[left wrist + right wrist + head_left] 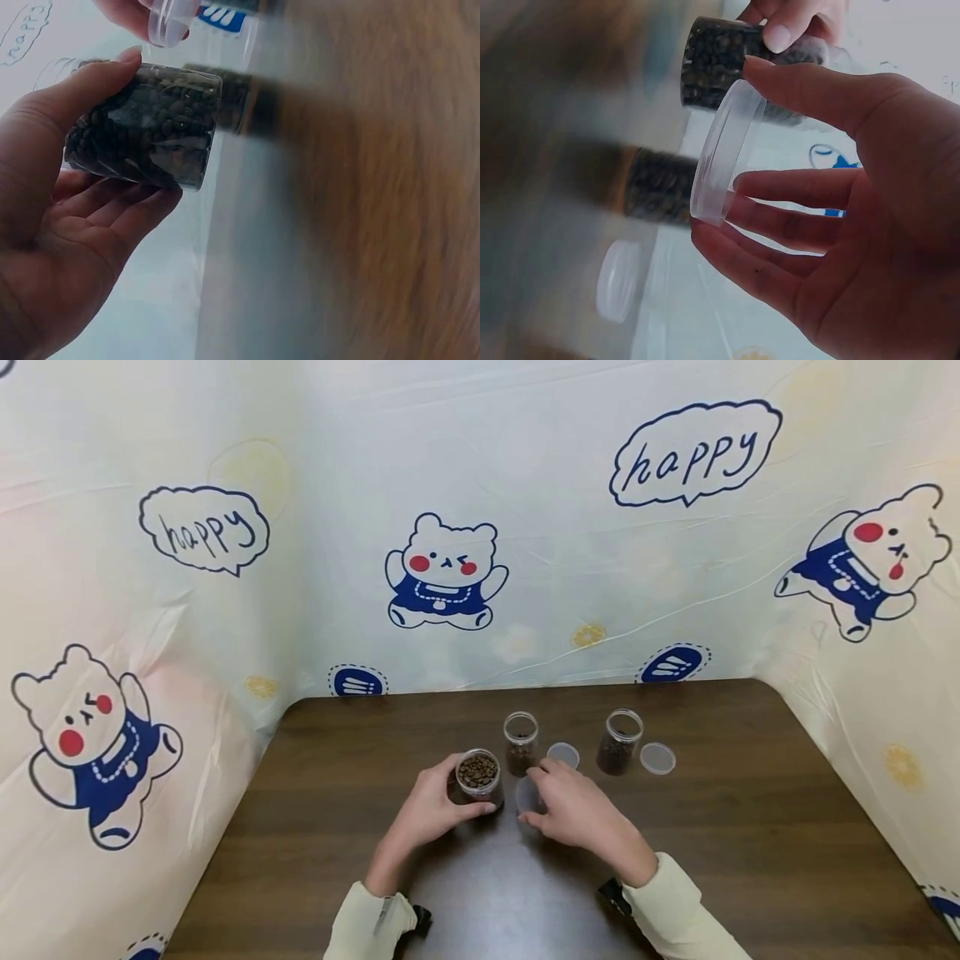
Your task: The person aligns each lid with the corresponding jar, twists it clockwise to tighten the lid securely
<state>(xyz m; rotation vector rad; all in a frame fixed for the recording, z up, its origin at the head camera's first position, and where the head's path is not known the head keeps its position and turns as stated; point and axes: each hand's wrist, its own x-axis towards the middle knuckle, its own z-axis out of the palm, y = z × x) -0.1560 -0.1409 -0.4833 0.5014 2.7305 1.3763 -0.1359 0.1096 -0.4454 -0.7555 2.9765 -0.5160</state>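
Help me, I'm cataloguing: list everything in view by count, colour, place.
Table: one, brown, lower head view
Backdrop: count unclear, pale, around table
Printed bears: three, white, blue and red, on backdrop
"Happy" bubbles: two whole, blue-lined, on backdrop
Printed badges: several, blue, low on backdrop
Citrus prints: several, yellow, on backdrop
Standing jars: two, clear, farther back
Held jar: one, clear, front-left of standing jars
Beans: many, dark brown, inside jars
Held lid: one, translucent, right of held jar
Loose lids: two, translucent, each right of a standing jar
Left hand: one, gripping held jar
Right hand: one, pinching held lid
Sleeves: two, cream, on forearms
Wrist pieces: two, black, at cuffs
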